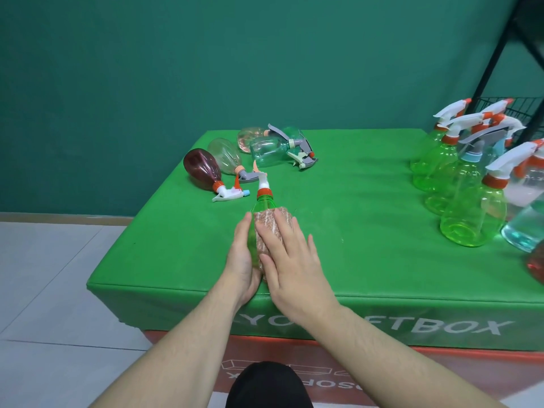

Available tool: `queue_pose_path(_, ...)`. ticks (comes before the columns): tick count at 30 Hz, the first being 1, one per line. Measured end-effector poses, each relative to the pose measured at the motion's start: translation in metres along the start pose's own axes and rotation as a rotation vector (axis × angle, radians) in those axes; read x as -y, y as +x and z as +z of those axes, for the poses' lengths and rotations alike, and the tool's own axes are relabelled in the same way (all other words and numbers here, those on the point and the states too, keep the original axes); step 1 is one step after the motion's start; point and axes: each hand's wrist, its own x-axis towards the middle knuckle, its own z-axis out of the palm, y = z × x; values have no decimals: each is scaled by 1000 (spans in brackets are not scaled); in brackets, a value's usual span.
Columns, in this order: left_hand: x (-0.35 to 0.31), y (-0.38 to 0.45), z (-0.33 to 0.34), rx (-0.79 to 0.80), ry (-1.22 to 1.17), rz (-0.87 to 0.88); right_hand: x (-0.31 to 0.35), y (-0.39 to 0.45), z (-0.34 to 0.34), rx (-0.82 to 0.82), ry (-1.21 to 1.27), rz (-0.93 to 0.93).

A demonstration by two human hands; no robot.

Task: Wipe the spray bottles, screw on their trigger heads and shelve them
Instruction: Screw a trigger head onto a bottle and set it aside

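green bottle [263, 205] | trigger head on, lying, cloth [269, 228] over body | five bottles lying behind | upright cluster right

Only lettering I can spot is on the front flap of the green cover [382, 316] draped over the worktop: big white capitals, partly hidden by the forearms, reading something like "YO" then "FTBOX". Below it, the orange-red panel [368, 375] has white print that's upside down from here; I can make out "OS" and an "X", nothing more.
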Motion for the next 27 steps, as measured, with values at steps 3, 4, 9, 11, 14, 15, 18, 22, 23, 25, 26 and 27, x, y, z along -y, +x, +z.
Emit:
queue_pose_path(3,4,5,-2,5,0,45,-2,-8,2,19,-20,-3)
queue_pose_path(4,5,5,-2,-6,-8,81,-2,-10,2,20,-20,-5)
queue_pose_path(9,5,5,-2,10,-25,165,1,-17,3,-3,47,15)
queue_pose_path(11,6,6,-3,4,-33,162,3,-17,3,-13,63,23)
queue_pose_path(14,8,10,-7,25,-29,135,6,-13,4,-51,74,3)
queue_pose_path(15,9,12,-8,50,-15,128,6,-10,4,-78,75,-12)
queue_pose_path(18,7,10,-4,100,40,96,2,3,1,-132,69,-27)
queue_pose_path(22,5,7,-4,99,19,82,1,25,-5,-132,28,-50)
queue_pose_path(23,4,6,-3,103,10,81,2,32,-7,-136,34,-50)
queue_pose_path(25,2,4,-2,110,-4,71,5,46,-12,-126,86,-17)
queue_pose_path(26,2,5,-2,110,-8,64,6,53,-15,-104,130,16)
queue_pose_path(27,2,6,-2,106,-11,58,6,60,-18,-73,179,56)
